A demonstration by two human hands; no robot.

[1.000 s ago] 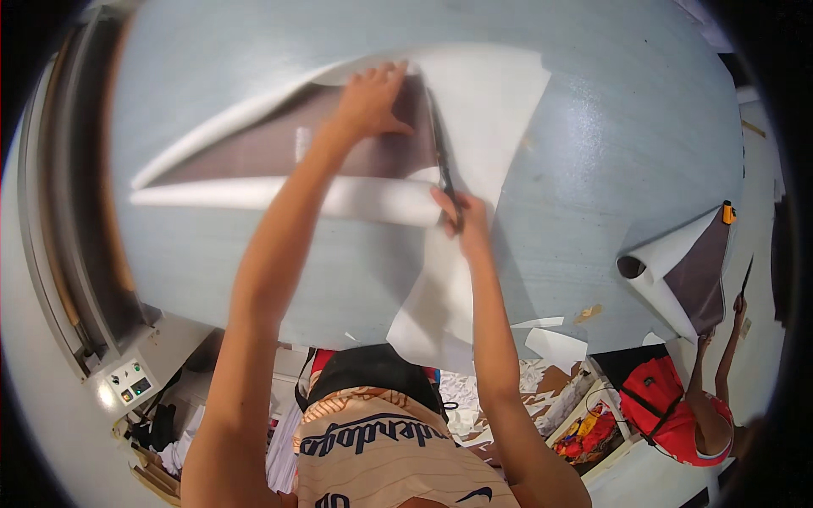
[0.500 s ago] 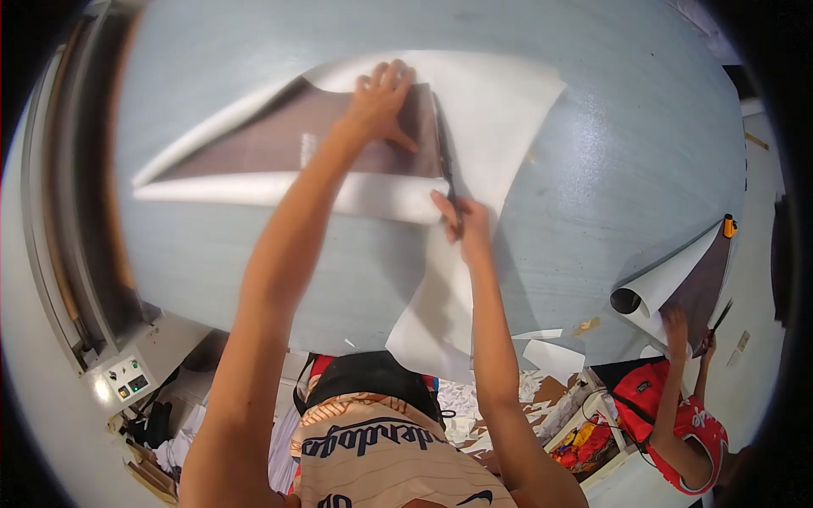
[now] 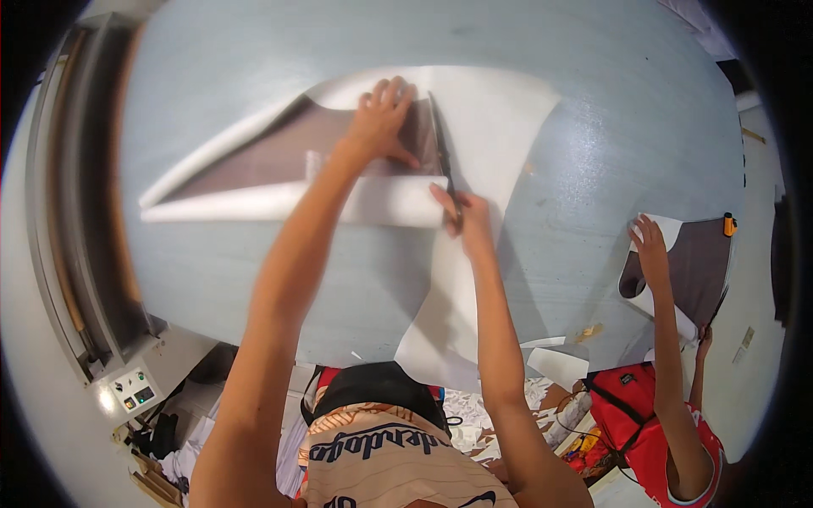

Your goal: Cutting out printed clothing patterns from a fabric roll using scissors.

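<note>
A brown sheet (image 3: 254, 161) with white curled edges lies on the pale blue table. My left hand (image 3: 385, 123) presses on its right part, fingers spread. In my right hand (image 3: 467, 222) is a pair of dark scissors (image 3: 444, 151), its long blades pointing away from me along the brown sheet's right edge. White paper (image 3: 500, 110) extends from under the blades to the right and down toward the table's near edge. The lower white roll (image 3: 373, 201) of the sheet ends beside my right thumb.
At the right, a person in red works on another brown-and-white sheet (image 3: 699, 250), one hand (image 3: 650, 237) on it. An orange-and-black tool (image 3: 729, 224) lies at its corner. Paper scraps (image 3: 557, 366) sit by the near edge. A machine with a control panel (image 3: 135, 391) stands left.
The co-worker's hand has moved away from the near edge onto the far part of their sheet, which now lies more spread out. My hands stay nearly in place; the view has shifted slightly.
</note>
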